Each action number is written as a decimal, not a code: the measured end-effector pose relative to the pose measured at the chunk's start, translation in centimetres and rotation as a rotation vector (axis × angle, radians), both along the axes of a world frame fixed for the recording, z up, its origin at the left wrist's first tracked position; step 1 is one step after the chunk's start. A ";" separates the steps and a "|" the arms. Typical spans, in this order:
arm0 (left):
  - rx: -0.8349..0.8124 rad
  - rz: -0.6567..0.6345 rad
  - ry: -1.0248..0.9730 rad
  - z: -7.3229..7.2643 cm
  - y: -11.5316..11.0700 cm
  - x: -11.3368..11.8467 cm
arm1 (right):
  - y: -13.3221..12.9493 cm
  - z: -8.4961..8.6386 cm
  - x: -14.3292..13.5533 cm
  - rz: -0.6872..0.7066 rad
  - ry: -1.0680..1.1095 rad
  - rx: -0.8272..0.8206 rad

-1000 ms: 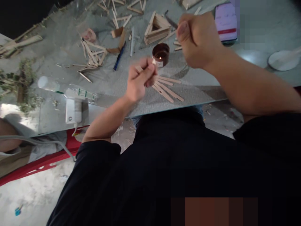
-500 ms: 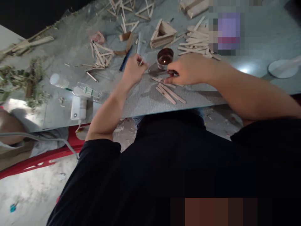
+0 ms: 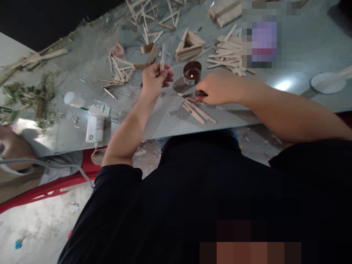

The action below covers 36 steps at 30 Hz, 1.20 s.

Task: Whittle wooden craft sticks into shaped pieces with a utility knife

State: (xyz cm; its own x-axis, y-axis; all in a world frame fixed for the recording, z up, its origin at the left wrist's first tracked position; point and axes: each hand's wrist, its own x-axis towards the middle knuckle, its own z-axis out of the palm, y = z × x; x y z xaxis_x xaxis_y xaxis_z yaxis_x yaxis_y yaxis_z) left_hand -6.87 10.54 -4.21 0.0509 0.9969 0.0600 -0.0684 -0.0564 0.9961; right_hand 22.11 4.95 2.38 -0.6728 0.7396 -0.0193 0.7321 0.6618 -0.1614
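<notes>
My left hand [image 3: 154,81] pinches a short wooden craft stick [image 3: 162,66] upright above the glass table [image 3: 170,117]. My right hand [image 3: 220,87] rests low on the table and grips a thin dark tool [image 3: 194,94] whose tip points left over several loose flat sticks [image 3: 196,110]. A small brown candle cup [image 3: 191,72] with a lit flame stands between the two hands. A triangular stack of glued sticks [image 3: 189,46] sits just behind the candle.
A pile of craft sticks [image 3: 229,55] lies at the back right beside a phone [image 3: 264,42]. Stick triangles [image 3: 154,14], scraps, a white charger block [image 3: 94,127], a white dish [image 3: 327,82] and dried greenery [image 3: 30,97] are spread about. Another person sits at the far left.
My right hand has come down from the air to the table and taken the dark tool. My left hand moved away from the candle and now holds its stick upright.
</notes>
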 end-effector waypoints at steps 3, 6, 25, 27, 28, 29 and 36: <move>0.022 -0.014 0.021 0.8 -1.5 1.0 | -0.6 1.0 -0.1 -0.028 0.170 0.046; 0.081 -0.029 0.002 1.5 -3.6 3.0 | -1.3 2.0 -0.2 -0.112 0.490 0.012; 0.038 -0.369 -0.134 3.7 -9.4 7.0 | -2.2 1.2 -0.3 0.053 0.770 -0.042; -0.002 -0.369 -0.138 3.8 -9.5 7.1 | -2.0 1.3 -0.1 0.083 0.697 -0.015; -0.020 -0.374 -0.151 3.9 -9.6 7.2 | -1.8 1.4 0.0 0.097 0.668 -0.020; -0.037 -0.382 -0.167 4.0 -9.6 7.2 | -1.7 1.3 0.0 0.114 0.663 -0.022; -0.078 -0.372 -0.193 4.6 -10.3 7.4 | -0.8 -0.1 -0.5 0.196 0.831 0.032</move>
